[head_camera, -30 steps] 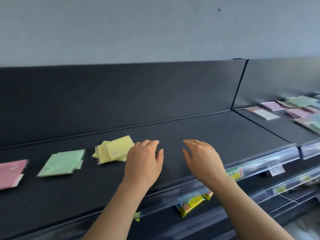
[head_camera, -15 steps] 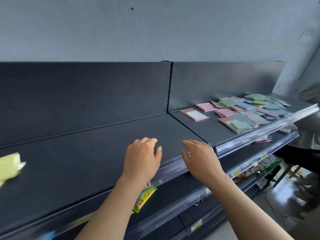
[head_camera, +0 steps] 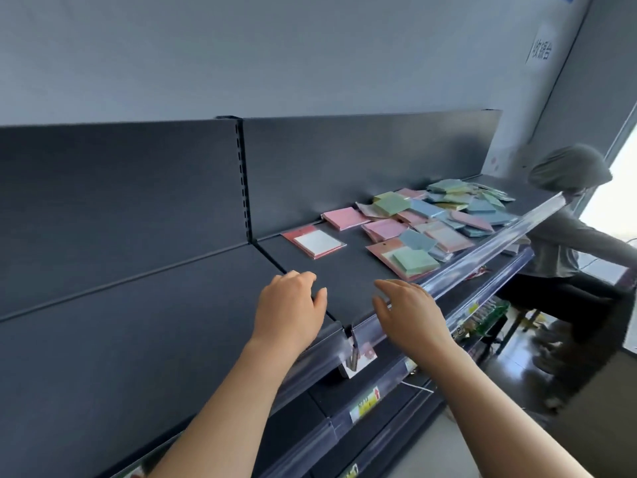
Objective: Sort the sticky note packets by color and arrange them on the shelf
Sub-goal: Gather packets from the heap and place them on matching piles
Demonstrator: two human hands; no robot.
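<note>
Both hands are empty. The left hand [head_camera: 289,307] and the right hand [head_camera: 408,313] sit palm-down at the centre of the frame, fingers loosely spread, over the front of the dark shelf [head_camera: 155,339]. The left fingertips bend away from view, so I cannot tell whether they touch the shelf. Both forearms are cut off at the bottom edge.

Right of centre, the sticky note packets [head_camera: 451,212] lie in a loose heap of pink, green, blue and yellow. They overlap so much that the lower ones are half covered and their number cannot be made out. Three lie nearer the hands and apart from the heap:
- a white pad on a red card [head_camera: 314,241]
- a pink packet [head_camera: 345,218] behind it
- a green pad on a pink card [head_camera: 412,261] against the clear price rail [head_camera: 489,241]

A seated person in a grey hood [head_camera: 565,232] is at the right edge, partly hidden by the shelf end and cut off by the frame. The sign [head_camera: 541,50] at upper right is blurred. The goods on the lower shelves [head_camera: 482,317] are too smeared to identify.
</note>
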